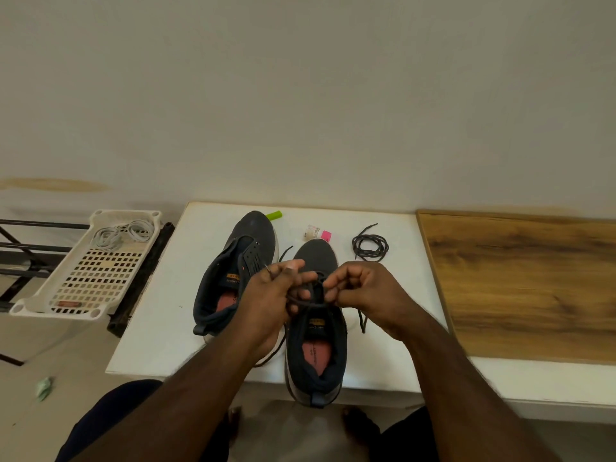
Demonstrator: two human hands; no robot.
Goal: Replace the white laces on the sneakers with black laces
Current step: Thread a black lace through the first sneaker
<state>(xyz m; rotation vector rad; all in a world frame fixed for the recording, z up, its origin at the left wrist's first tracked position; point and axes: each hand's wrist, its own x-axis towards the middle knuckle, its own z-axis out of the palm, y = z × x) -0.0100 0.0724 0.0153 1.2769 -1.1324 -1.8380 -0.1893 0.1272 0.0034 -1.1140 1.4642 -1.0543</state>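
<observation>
Dark mesh sneaker [315, 331] w/ pink insole sits at the white table's [160, 315] front edge, L hand [266, 295] & R hand [363, 295] both curled, pinching its thin round black lace [308, 303] over the tongue.

Only partial letters "CAMPUS" show on the near sneaker's [315, 331] tongue label; other labels are too blurred to read.

We seem to be in a plain room of a home rather than a workshop: a bare off-white wall [300, 95] with a stain low on the left, a small white counter [160, 311] pushed against it, a wood-grain board [520, 281] beside that, a white plastic basket [96, 271] resting on a dark metal rack [30, 255], and a crumpled scrap [44, 388] on the pale floor
</observation>
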